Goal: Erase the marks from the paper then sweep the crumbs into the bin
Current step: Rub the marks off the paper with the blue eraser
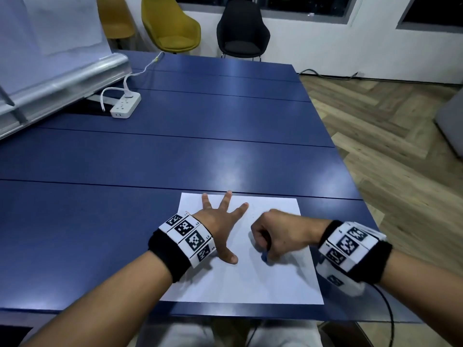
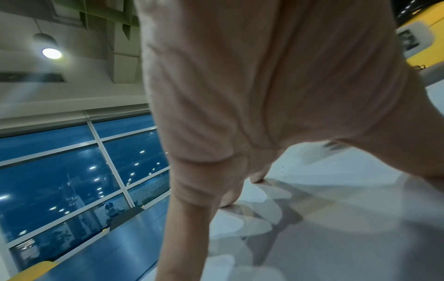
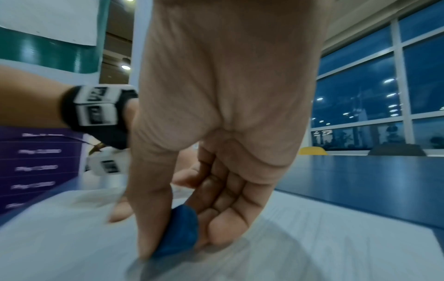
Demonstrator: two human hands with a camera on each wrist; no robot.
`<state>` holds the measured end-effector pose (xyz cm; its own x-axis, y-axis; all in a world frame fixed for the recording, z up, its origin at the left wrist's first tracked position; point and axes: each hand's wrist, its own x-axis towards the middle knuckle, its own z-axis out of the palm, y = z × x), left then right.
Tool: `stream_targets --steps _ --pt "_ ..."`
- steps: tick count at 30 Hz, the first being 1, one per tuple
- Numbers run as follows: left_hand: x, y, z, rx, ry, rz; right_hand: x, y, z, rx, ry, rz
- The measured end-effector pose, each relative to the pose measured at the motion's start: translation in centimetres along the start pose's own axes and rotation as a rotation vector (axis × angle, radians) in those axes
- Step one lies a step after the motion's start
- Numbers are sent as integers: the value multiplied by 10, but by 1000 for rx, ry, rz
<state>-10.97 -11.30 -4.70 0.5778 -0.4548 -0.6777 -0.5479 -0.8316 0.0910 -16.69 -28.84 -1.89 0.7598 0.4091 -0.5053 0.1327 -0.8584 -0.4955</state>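
Observation:
A white sheet of paper (image 1: 250, 281) lies at the near edge of the blue table (image 1: 200, 151). My left hand (image 1: 220, 221) presses flat on the sheet's left half with fingers spread wide; the left wrist view shows the palm (image 2: 252, 85) above the paper (image 2: 336, 218), with a few dark crumbs (image 2: 283, 169) beyond it. My right hand (image 1: 273, 236) is curled into a fist on the right half of the sheet and pinches a blue eraser (image 3: 180, 232) (image 1: 265, 256) between thumb and fingers, its tip down on the paper (image 3: 312, 247). No marks show clearly on the sheet.
A white power strip (image 1: 125, 106) with its cable lies at the far left of the table, beside a leaning whiteboard frame (image 1: 62, 83). Yellow chairs (image 1: 172, 26) and a black chair (image 1: 240, 31) stand beyond the far edge. Wood floor (image 1: 388, 146) lies to the right. No bin is in view.

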Motion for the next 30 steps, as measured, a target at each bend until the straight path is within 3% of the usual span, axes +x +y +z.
stream_targets --steps 7,13,19,24,30 --pt "3 -3 2 -22 13 0 31 6 -32 -24 254 -2" --pt "-4 3 0 -25 21 -8 20 -4 -19 -99 -75 -32" --pt "-1 1 0 -16 5 -20 40 6 -45 39 189 25" --pt "-6 3 -1 -23 28 -22 22 4 -22 -38 1 13" --pt "-3 2 -1 -28 15 -21 47 15 -55 -2 273 42"
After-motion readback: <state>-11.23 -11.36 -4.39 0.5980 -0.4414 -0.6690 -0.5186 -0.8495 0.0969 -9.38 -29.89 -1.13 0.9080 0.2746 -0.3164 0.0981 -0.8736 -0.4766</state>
